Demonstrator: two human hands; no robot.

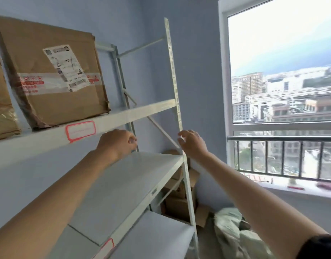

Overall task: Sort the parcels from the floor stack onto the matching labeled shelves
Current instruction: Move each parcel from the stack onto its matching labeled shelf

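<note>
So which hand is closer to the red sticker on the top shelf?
Left. The left hand is just below and right of the red sticker; the right hand is farther right, by the metal post.

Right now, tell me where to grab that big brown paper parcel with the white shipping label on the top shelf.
Take the big brown paper parcel by its two upright side edges, coming from the front. It stands on edge, tilted back toward the wall, so both hands can probably clamp its sides.

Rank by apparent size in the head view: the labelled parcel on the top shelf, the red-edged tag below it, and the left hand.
1. Parcel: by far the largest.
2. Left hand and tag: these look about alike, and the hand is nearer the camera, so I would not rank them.
</note>
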